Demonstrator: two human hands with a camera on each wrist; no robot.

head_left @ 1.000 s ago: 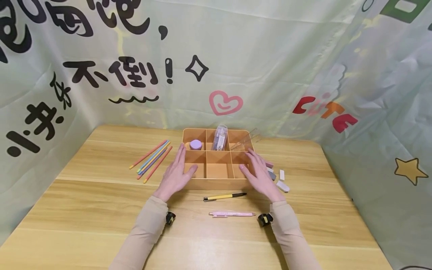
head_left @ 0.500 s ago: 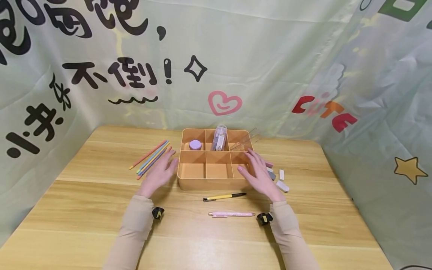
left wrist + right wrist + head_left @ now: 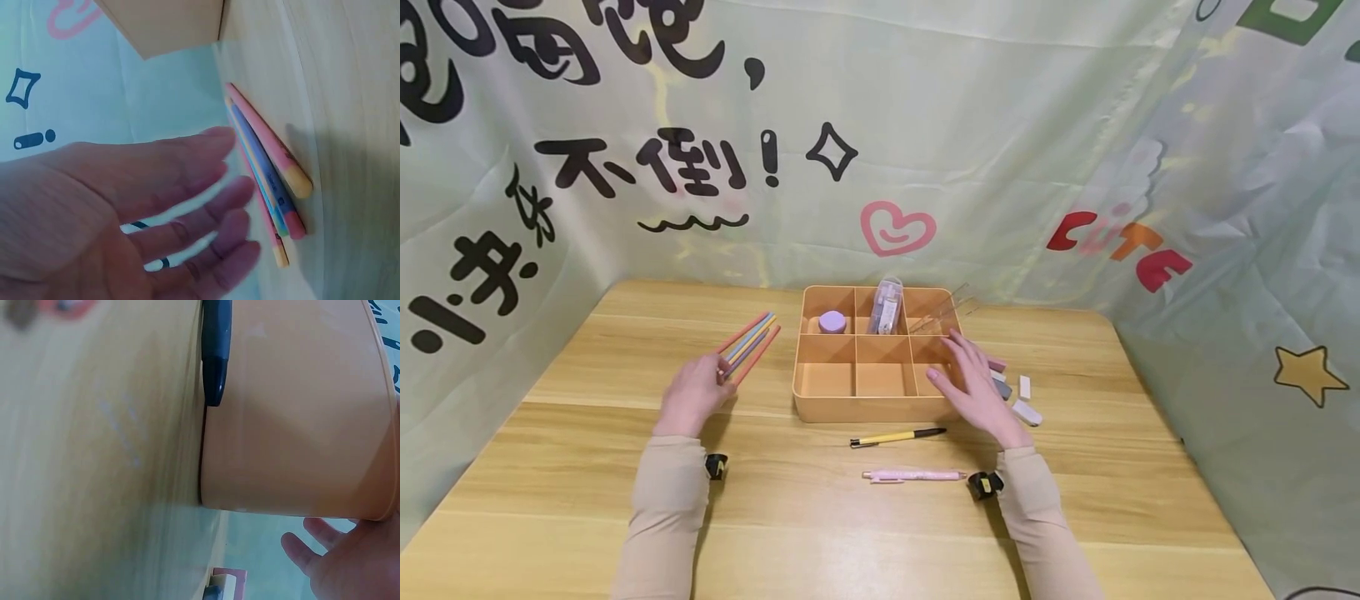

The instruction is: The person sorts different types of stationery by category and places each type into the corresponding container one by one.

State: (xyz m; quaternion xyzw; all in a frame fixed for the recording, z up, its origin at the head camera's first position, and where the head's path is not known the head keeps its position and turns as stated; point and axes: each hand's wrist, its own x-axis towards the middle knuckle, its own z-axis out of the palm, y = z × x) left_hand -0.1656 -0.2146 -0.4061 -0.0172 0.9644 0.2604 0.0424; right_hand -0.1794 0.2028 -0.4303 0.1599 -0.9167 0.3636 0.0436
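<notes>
Several coloured pencils (image 3: 754,335) lie in a loose bundle left of the orange-tan desk organizer (image 3: 872,409). My left hand (image 3: 695,390) is over the near ends of the bundle. In the left wrist view its loosely bent fingertips are right beside the pencils (image 3: 270,175), with no pencil between finger and thumb. My right hand (image 3: 979,390) rests at the organizer's right side, fingers extended at the rim. In the right wrist view, the organizer's wall (image 3: 300,437) hides part of that hand (image 3: 350,565).
A purple-lidded round jar (image 3: 832,322), a clear purple-tinted case (image 3: 887,307) and clear rulers (image 3: 940,312) occupy the back compartments. A yellow-black pen (image 3: 898,437) and a pink pen (image 3: 914,476) lie in front. Several erasers (image 3: 1027,412) lie to the right.
My left hand has left the organizer's left edge and moved left to the pencils. My right hand stays at the organizer's right side.
</notes>
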